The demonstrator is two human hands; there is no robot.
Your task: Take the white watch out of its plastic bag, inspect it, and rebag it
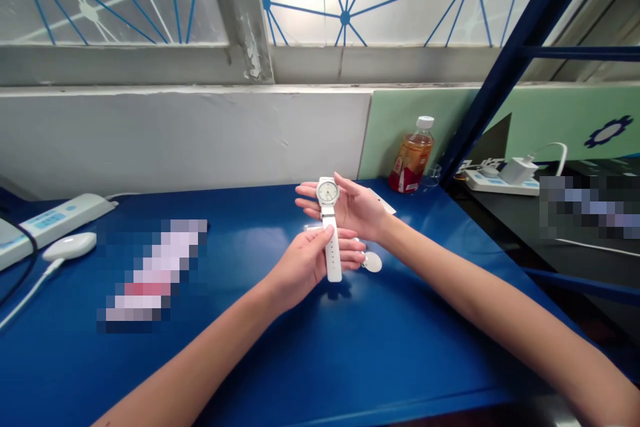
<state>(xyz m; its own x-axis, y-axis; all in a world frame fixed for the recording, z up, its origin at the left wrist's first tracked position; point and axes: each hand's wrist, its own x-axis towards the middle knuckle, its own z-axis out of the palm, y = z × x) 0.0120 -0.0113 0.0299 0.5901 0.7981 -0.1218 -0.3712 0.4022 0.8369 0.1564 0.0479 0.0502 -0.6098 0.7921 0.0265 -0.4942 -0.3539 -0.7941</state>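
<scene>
A white wristwatch (328, 192) is stretched out lengthwise in front of me, its round dial facing up. My left hand (307, 259) pinches the long white strap, thumb on top and fingers beneath, with the strap's holed end hanging past them. Just beyond, my right hand (357, 205) is palm up with its fingers stretched out to the left and its thumb raised. The dial lies over those fingers; whether they bear its weight I cannot tell. A small white round tag (371, 262) is beside my left fingertips. Some clear or white item behind my hands is mostly hidden.
On the blue table (240, 360) are a blurred-out flat object (155, 273), a white mouse-shaped device (70, 247) with a cable, and a power strip (60, 223) at left. A drink bottle (413, 157) stands at the back right, near a blue metal frame (493, 100).
</scene>
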